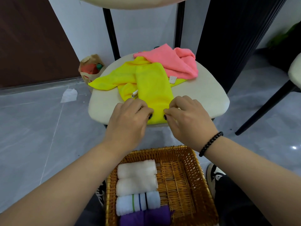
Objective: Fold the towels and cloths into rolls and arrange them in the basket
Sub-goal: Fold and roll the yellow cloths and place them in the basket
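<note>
A yellow cloth (153,85) folded into a long strip lies on the cream chair seat (203,98), its long axis running from the person's near edge of the seat away toward the chair back, tilted slightly left at the far end. The left hand (130,118) and the right hand (189,118) sit side by side at the strip's near end, a small gap between them, each with curled fingers and thumb pinching the cloth's near edge. A second yellow cloth (112,80) lies spread and rumpled beneath the strip, reaching toward the seat's left edge, and a pink towel (175,62) is heaped at the far right of the seat, overlapping the yellow ones. A small white tag (173,79) shows beside the strip's right edge and another (134,94) at its left; any writing on them is too small to read. Below the hands, a wicker basket (184,176) holds four rolls in a row along its left side: two white rolls (136,176), a white roll with green, blue and black stripes (138,203), and a purple roll (146,217) nearest the person. The basket's right half shows bare weave. A brown paper bag (90,67) stands on the floor left of the chair.
</note>
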A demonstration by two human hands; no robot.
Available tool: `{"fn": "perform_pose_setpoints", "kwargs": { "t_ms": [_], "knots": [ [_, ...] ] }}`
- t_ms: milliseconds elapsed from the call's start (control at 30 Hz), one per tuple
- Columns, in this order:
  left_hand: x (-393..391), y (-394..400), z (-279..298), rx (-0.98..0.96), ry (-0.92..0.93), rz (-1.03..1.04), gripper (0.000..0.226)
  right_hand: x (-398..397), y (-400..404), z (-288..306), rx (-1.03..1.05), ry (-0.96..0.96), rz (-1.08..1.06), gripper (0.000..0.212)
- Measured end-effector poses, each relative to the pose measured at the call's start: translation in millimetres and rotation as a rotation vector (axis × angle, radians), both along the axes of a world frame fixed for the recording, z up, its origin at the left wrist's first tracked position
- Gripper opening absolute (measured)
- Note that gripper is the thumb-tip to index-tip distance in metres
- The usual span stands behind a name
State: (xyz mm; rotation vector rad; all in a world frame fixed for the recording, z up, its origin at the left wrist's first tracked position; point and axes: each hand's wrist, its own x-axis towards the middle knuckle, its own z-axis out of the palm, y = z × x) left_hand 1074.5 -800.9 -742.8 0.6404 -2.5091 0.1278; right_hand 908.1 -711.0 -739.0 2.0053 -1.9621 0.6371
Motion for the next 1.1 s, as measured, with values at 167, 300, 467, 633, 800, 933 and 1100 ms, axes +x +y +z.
{"fn": "perform_pose_setpoints", "kwargs": {
  "t_ms": [167,300,467,633,800,933,1100],
  "knots": [
    [5.6,-0.3,-1.7,0.051,-0.053,-0.025,0.033,-5.6,2.5,0.5,0.068,-0.031,0.025,0.023],
    [5.5,-2.9,-2.9,0.078,-0.129,0.002,0.042,-9.9,-0.8,0.3,0.154,-0.092,0.041,0.031],
    [5.5,-5.5,-0.7,0.144,-0.077,0.009,0.039,-11.3,-2.7,1.3,0.178,-0.095,0.039,0.028],
    [5.2,-1.9,1.5,0.269,-0.028,0.031,0.034,-14.0,-3.8,9.1,0.218,-0.141,0.012,0.033],
    [2.2,-0.3,3.0,0.424,0.003,0.051,0.034,-12.8,-4.6,13.3,0.358,-0.249,-0.027,0.035],
    [-1.4,2.0,3.7,0.482,0.044,0.092,0.031,-9.8,-7.7,12.1,0.427,-0.304,-0.058,0.033],
    [-5.1,2.6,2.7,0.606,0.123,0.137,0.016,-5.0,-9.9,6.6,0.247,-0.339,-0.074,0.028]
  ]
}}
